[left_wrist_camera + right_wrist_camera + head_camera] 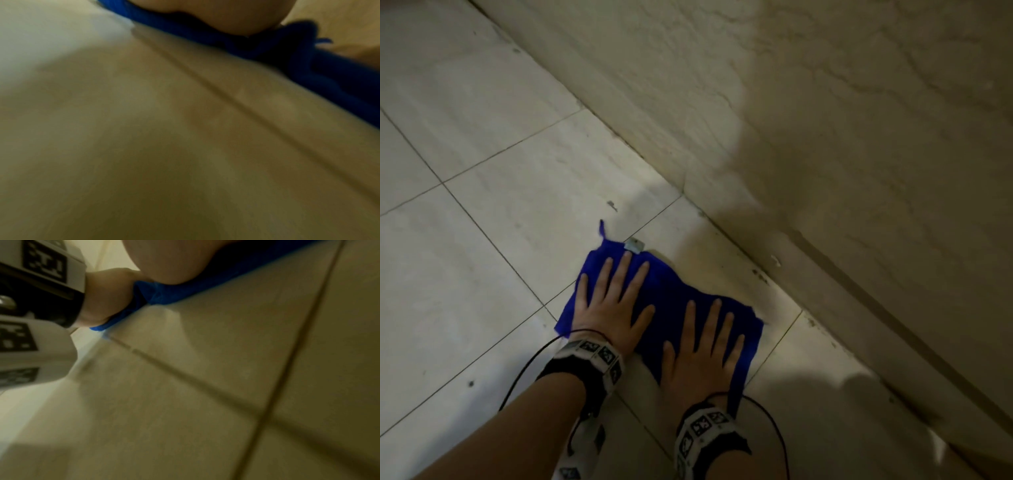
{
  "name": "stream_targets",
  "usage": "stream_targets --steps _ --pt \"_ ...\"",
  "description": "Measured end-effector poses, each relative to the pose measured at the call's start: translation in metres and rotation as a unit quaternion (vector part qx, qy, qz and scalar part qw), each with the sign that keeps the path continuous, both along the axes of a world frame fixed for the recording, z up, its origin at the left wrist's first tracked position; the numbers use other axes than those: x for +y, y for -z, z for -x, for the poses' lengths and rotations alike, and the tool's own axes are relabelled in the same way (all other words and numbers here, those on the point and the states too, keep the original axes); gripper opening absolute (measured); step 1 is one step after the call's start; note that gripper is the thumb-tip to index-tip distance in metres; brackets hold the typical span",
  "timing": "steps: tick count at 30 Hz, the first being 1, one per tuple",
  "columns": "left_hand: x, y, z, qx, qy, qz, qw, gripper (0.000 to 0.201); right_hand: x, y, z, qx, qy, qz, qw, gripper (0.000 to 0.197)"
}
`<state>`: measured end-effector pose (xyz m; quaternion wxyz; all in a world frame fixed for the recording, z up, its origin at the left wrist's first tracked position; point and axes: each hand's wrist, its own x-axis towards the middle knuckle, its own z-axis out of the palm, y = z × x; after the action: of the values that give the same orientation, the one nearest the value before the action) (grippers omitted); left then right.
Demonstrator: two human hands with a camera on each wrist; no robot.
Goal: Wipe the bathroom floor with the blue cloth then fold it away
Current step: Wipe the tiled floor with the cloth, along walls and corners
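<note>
Head view: a blue cloth is seen spread flat on the tiled bathroom floor, close to the foot of a rough pale wall. It is laid across a grout line, with a small grey label at its far edge and a short loop of blue fabric sticking out at the far left corner. The left hand is pressed palm-down on the left part of the cloth, fingers straight and spread, nothing being grasped. The right hand is laid the same way on the right part, flat and splayed, with no grip taken. The two hands are set side by side, apart from each other. Wrist bands with black-and-white markers are worn on both forearms, and thin black cables are trailed from them.

In the left wrist view, the heel of the hand is seen resting on the crumpled near edge of the cloth, blurred. In the right wrist view, the cloth's edge is seen pinned under the palm, with tile joints crossing below.
</note>
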<state>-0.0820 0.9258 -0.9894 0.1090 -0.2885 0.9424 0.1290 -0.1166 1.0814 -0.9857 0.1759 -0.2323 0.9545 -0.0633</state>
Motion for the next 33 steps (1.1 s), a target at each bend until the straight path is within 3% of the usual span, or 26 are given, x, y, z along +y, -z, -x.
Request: stream_targets --steps 8,15,20,33 --pt "0.013 0.000 0.009 0.013 -0.014 0.017 1.000 0.075 0.014 0.004 0.006 0.009 -0.021 0.022 0.999 0.063" --pt "0.030 -0.003 0.071 0.003 0.013 0.008 1.000 0.079 0.020 0.011 0.050 0.050 0.001 0.020 0.999 0.062" --pt "0.039 -0.007 0.108 -0.010 0.006 -0.003 1.000 0.067 0.021 0.013 0.086 0.055 0.000 0.012 0.998 0.064" --pt "0.035 -0.016 0.134 -0.016 0.028 -0.032 0.999 0.067 0.016 -0.007 0.101 -0.025 -0.005 -0.010 1.000 0.067"
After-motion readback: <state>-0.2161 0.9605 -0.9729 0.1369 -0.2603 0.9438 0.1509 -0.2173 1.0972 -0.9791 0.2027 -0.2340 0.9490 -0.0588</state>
